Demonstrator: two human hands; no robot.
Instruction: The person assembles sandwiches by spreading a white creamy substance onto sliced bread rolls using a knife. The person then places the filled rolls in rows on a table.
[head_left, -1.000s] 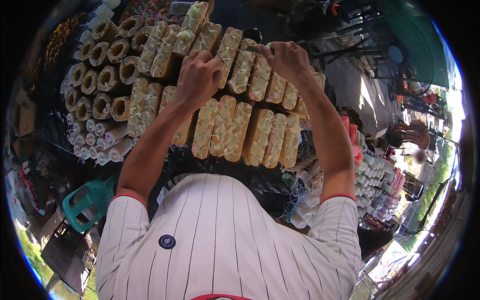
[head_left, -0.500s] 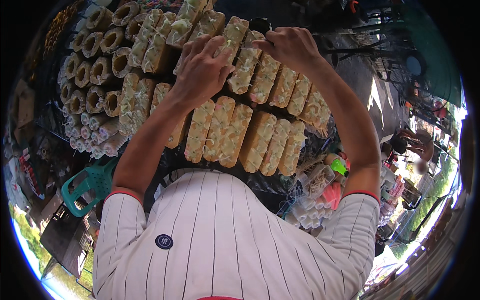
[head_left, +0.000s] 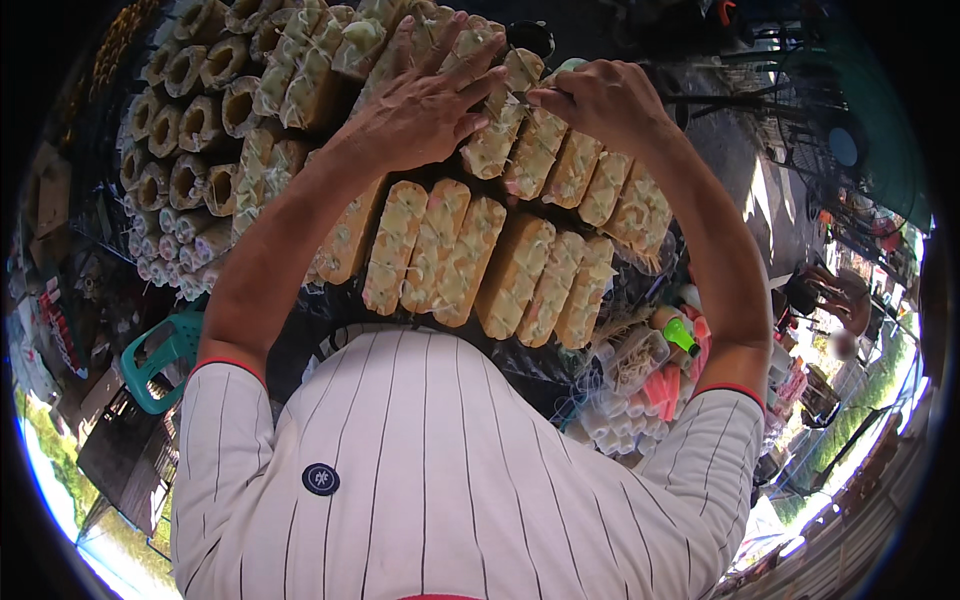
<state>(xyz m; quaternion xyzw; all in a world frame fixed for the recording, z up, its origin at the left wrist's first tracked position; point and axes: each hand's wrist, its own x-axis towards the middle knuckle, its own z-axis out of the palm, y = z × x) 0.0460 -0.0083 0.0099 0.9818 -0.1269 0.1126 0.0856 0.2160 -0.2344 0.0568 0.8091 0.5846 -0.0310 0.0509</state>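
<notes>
Several oblong tan blocks [head_left: 437, 250] stand in two rows before me, their tops smeared with pale, glue-like stuff and stringy strands. Over the far row, my left hand [head_left: 425, 110] lies with its fingers spread across the block tops. My right hand [head_left: 612, 98] is to its right, thumb and fingers pinched together above the far blocks [head_left: 537, 150]. A small dark tip pokes out of that pinch, too little of it showing to name. The left hand and forearm hide parts of the blocks below them.
Hollow tan tubes [head_left: 187, 128] are stacked at the left, with thin whitish rolls [head_left: 180, 245] beneath them. A green plastic stool [head_left: 150, 365] stands at lower left. White rolls [head_left: 610, 420] and a bright green item [head_left: 682, 337] lie by my right arm. A dark round container [head_left: 530, 38] sits beyond the blocks.
My left hand has spread its fingers out flatter and reached farther over the blocks. My right hand has shifted slightly to the right, still pinched.
</notes>
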